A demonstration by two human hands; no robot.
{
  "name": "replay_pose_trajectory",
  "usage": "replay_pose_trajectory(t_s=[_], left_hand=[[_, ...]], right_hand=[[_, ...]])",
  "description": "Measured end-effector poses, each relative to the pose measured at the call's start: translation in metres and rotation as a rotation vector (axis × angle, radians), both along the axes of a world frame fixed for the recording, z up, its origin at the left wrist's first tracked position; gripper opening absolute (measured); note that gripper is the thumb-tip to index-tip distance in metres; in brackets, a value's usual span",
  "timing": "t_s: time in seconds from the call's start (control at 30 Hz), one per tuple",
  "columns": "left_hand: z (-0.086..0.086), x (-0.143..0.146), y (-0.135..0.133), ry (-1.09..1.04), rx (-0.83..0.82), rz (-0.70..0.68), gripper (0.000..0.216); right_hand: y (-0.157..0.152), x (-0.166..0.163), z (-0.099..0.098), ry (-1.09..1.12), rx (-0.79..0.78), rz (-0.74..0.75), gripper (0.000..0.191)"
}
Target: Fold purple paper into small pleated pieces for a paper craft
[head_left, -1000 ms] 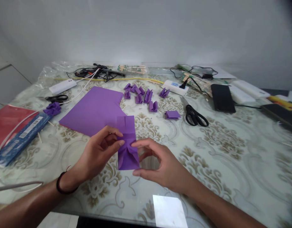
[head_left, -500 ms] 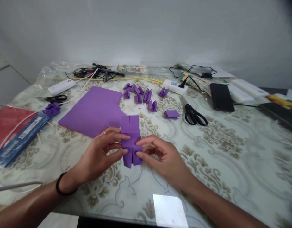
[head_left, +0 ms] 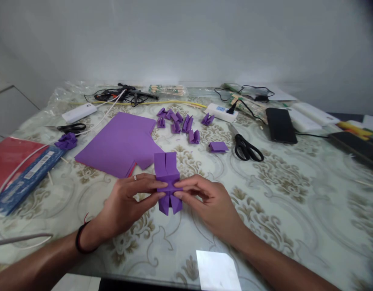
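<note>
Between my two hands is a piece of folded purple paper [head_left: 167, 169], held up over the table with slits at its top and bottom. My left hand [head_left: 128, 198] pinches its left edge between thumb and fingers. My right hand [head_left: 209, 200] pinches the right edge at the same height. The lower flaps bend apart at the slit. Beyond the hands lie several small folded purple pieces [head_left: 187, 123], plus a flat folded one [head_left: 218, 147]. A stack of purple paper sheets [head_left: 113, 141] rests left of the held piece.
Black-handled scissors [head_left: 248, 148] lie to the right, near a white power strip [head_left: 222, 112] and a black phone [head_left: 281, 125]. At left are another pair of scissors [head_left: 71, 128], a crumpled purple paper flower [head_left: 66, 140], a blue-and-red packet [head_left: 28, 176] and a white cable [head_left: 22, 165].
The folded paper has bent across its middle, and its lower flaps have spread wider apart. Both hands have shifted slightly and still pinch its edges.
</note>
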State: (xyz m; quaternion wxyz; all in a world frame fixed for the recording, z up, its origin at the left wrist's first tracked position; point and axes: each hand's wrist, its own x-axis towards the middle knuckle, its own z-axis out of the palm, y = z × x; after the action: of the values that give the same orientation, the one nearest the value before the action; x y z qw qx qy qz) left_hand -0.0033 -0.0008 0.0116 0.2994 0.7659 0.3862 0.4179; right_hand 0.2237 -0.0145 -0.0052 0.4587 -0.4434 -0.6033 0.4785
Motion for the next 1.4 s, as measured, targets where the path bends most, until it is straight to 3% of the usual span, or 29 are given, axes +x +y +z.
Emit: replay_pose_trajectory(t_s=[0.13, 0.4, 0.63, 1.13, 1.23, 1.4], left_hand=[[-0.0012, -0.0001, 0.0005, 0.003, 0.031, -0.004, 0.017], [0.0007, -0.0013, -0.0006, 0.017, -0.058, -0.021, 0.016], [-0.0021, -0.0001, -0.0021, 0.084, 0.04, -0.015, 0.023], [-0.0011, 0.0002, -0.0017, 0.059, 0.105, 0.029, 0.026], [-0.0034, -0.0017, -0.0004, 0.055, 0.035, 0.007, 0.025], [-0.0083, -0.002, -0.0016, 0.017, -0.214, -0.07, 0.035]], right_hand=[[-0.0007, 0.0004, -0.0022, 0.005, 0.017, -0.001, 0.008], [-0.0016, 0.001, -0.0021, -0.039, 0.031, 0.009, 0.008], [-0.0016, 0.0007, -0.0013, -0.03, 0.016, -0.016, 0.016], [-0.0003, 0.0005, -0.0006, -0.001, 0.064, -0.047, 0.008], [0.001, 0.0, -0.0005, 0.031, 0.053, -0.049, 0.009], [0.0022, -0.0006, 0.0002, 0.077, 0.053, -0.051, 0.013]])
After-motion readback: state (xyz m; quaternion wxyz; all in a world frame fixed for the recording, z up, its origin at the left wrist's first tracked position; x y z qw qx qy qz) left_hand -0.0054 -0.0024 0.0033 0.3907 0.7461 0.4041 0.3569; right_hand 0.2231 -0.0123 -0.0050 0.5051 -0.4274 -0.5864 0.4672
